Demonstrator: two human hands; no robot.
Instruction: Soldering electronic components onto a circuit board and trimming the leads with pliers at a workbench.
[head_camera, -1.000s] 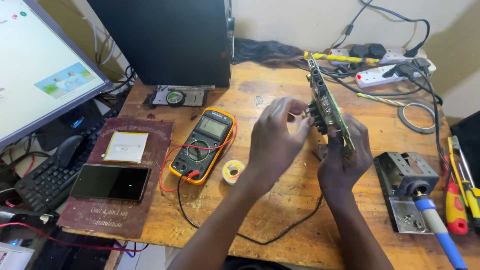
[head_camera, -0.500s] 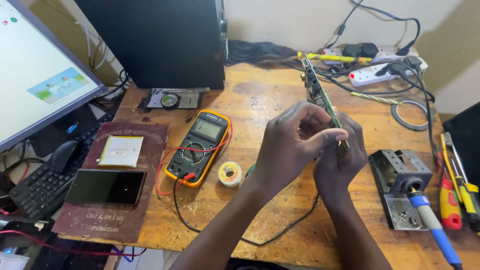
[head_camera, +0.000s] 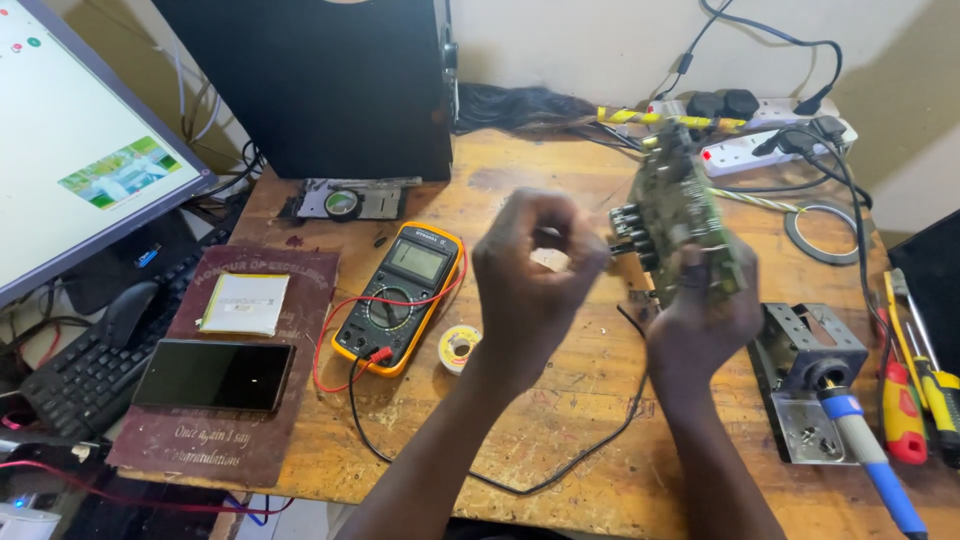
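**Circuit board held up over the workbench**

I see the right hand gripping a green circuit board from below, fingers wrapped around its lower edge and pressed tight on it. The board is raised above the wooden table, tilted, with its black connectors facing left. The left hand hovers just beside those connectors, fingers curled in together; I cannot tell whether they pinch anything, as the fingertips are blurred.

On the table to the left lies a yellow multimeter with red and black leads, and a small solder spool sits just beside it. Further left, a dark phone rests on a maroon folder. To the right, a blue-handled soldering iron sits in a metal stand, near some screwdrivers. A white power strip lies at the back.
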